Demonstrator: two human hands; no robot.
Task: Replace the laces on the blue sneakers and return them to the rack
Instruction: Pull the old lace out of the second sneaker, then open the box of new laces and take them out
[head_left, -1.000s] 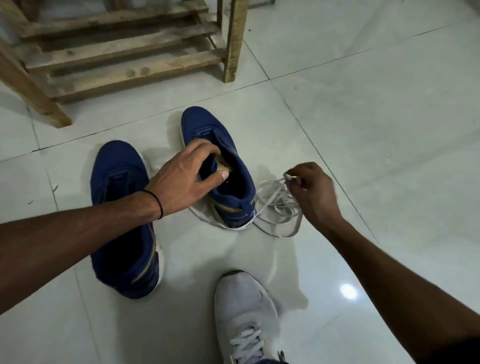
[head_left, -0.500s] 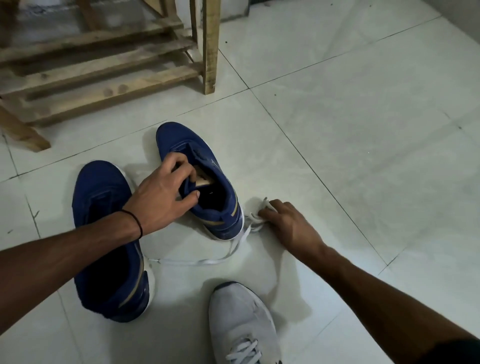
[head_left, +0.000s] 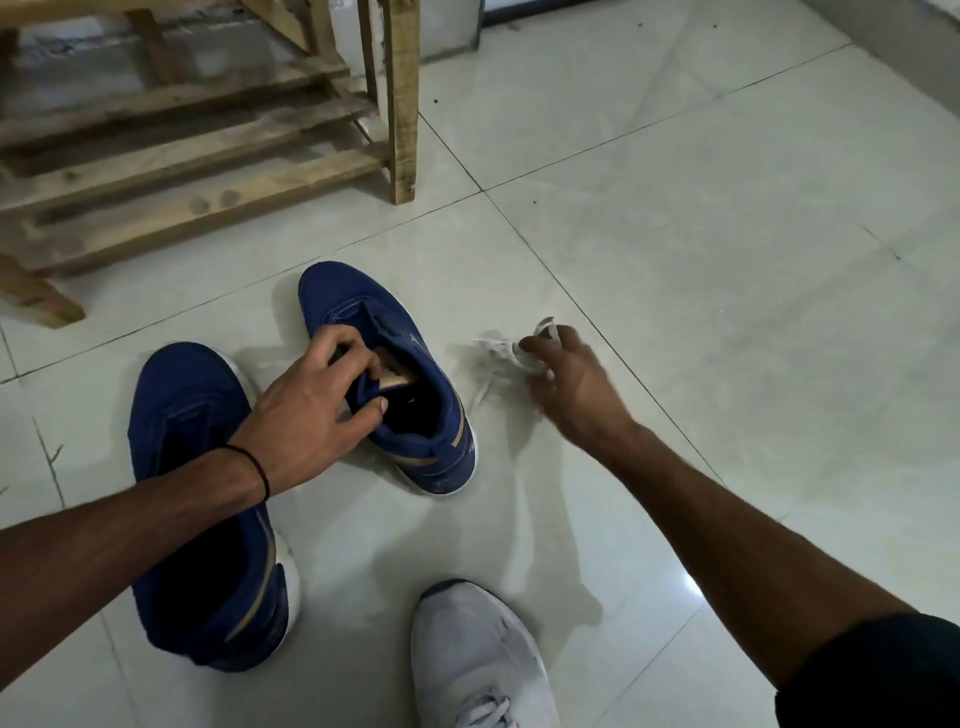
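Two blue sneakers stand on the tiled floor without laces. My left hand grips the tongue and collar of the right-hand sneaker, thumb on the collar and fingers over the tongue. The other sneaker lies to its left, partly under my left forearm. My right hand is just right of the held sneaker, its fingers curled round a bunched white lace that is blurred by motion and hangs just above the floor.
A wooden slatted rack stands at the upper left, its front post near the sneakers. My own grey-white shoe is at the bottom centre. Pale floor tiles spread out to the right.
My right hand gathered the white lace off the floor beside the sneaker and moved it up and to the right. My left hand kept its grip on the sneaker.
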